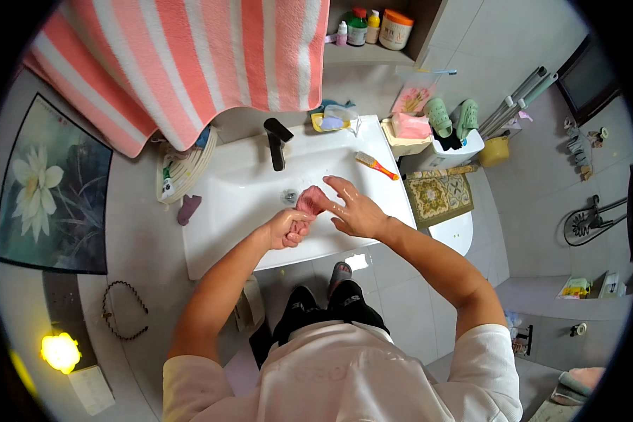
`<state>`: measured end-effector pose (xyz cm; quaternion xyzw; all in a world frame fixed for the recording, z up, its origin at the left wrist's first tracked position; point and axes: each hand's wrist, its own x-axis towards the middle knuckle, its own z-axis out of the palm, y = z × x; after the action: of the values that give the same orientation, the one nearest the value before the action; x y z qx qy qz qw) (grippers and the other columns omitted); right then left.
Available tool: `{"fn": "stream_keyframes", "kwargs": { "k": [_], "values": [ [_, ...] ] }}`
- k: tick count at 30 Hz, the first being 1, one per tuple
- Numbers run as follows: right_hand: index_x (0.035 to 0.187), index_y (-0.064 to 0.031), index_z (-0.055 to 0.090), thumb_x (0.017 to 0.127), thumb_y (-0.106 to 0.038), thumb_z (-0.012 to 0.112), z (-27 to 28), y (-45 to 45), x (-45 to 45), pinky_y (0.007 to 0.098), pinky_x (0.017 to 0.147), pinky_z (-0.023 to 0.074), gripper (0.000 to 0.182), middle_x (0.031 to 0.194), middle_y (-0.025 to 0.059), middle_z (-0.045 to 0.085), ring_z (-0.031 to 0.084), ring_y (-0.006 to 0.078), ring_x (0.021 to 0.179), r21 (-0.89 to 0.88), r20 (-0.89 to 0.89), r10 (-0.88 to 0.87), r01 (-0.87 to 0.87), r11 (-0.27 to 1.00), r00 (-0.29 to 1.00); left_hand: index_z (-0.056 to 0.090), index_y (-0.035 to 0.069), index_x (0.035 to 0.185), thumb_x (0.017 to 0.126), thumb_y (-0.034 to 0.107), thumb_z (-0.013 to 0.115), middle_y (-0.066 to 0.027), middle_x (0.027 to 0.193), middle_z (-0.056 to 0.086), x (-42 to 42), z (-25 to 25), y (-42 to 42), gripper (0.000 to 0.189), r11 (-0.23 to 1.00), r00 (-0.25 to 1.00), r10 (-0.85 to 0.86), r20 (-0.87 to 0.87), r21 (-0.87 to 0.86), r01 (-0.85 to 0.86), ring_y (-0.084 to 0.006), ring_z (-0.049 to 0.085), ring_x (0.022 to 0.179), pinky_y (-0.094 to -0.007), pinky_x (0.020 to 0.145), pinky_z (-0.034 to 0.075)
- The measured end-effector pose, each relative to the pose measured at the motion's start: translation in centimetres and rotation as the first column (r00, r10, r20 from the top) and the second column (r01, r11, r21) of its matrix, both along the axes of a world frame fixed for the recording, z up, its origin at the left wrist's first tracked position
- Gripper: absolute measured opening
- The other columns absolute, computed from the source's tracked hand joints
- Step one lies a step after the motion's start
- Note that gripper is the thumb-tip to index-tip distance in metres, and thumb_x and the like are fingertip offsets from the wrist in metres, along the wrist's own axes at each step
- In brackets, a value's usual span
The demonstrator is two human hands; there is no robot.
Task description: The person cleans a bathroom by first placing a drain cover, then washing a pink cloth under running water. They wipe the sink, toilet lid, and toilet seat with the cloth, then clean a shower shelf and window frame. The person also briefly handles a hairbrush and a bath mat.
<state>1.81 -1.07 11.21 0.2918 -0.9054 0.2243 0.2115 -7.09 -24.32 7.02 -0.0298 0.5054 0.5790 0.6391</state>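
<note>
Over the white washbasin (232, 237), my left hand (290, 228) is closed on a wet pink cloth item (311, 201), perhaps a sock. My right hand (356, 209) is just to its right, fingers spread, with fingertips at or very near the cloth; whether they press on it I cannot tell. Both hands look wet. Behind the cloth lies the metal drain (290, 197), and the black faucet (277, 145) stands at the basin's back. No running water can be made out. An orange-handled brush (377, 165) rests on the basin's right side.
A striped towel (205, 58) hangs at the upper left. A soap dish (329, 123) sits on the back rim. A corner rack (187, 169) and a mauve cloth (189, 209) are at the left. Green clogs (439, 117) stand beyond the basin's right side, near a patterned mat (439, 196).
</note>
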Motion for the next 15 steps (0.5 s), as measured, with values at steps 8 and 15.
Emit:
{"fn": "stream_keyframes", "kwargs": {
  "k": [8,15],
  "values": [
    [0.099,-0.0124,0.065,0.084,-0.024,0.069,4.7,-3.5,-2.5,0.0392,0.057,0.0566,0.020,0.088,0.0061,0.065,0.071,0.0240,0.085,0.441,0.035,0.079,-0.086,0.893,0.996,0.059,0.010,0.092,0.086,0.022,0.070,-0.0059,0.068,0.059,0.8,6.4,-0.2,0.017,0.842,0.714,-0.529,-0.459,-0.181,0.507,-0.0133,0.046,0.043,-0.0279,0.039,0.034],
    [0.099,-0.0076,0.075,0.086,-0.021,0.063,5.3,-8.2,-3.0,0.0464,0.087,0.0584,0.022,0.103,0.0202,0.075,0.072,0.0391,0.097,0.325,0.659,-0.498,0.383,0.865,0.564,0.058,0.008,0.116,0.085,0.024,0.067,-0.0181,0.080,0.074,-1.3,8.3,0.4,0.036,0.752,-0.341,-0.642,-0.687,-0.651,-0.102,-0.0369,0.073,0.070,-0.0487,0.062,0.056]
  ]
}}
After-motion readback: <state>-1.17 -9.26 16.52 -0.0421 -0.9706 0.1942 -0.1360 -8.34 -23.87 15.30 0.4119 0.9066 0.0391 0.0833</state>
